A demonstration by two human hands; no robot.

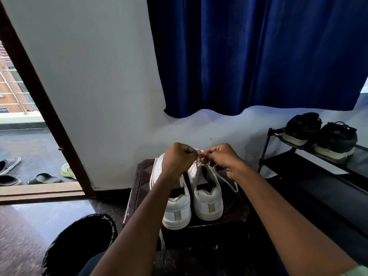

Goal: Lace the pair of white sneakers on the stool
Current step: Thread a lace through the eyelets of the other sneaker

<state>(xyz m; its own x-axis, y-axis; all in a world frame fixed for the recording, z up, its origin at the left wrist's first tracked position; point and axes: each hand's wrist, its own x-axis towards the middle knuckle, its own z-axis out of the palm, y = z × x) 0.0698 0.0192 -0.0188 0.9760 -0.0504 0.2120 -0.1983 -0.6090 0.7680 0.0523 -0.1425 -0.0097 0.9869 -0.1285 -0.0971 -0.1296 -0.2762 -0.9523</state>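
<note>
Two white sneakers stand side by side on a dark brown stool (139,176), heels toward me. The left sneaker (176,208) is partly covered by my left forearm. Over the toe end of the right sneaker (207,198), my left hand (177,160) and my right hand (223,158) meet, each pinching the white lace (201,159). A loose length of that lace (229,181) runs down the right side of the shoe. Another white lace end (162,240) hangs off the stool's front edge.
A black shoe rack (298,168) with two dark shoes (318,136) stands at the right. A black bin with a liner (79,242) sits at the lower left. Blue curtain (258,56) hangs behind. An open doorway (29,156) at the left shows sandals on the floor outside.
</note>
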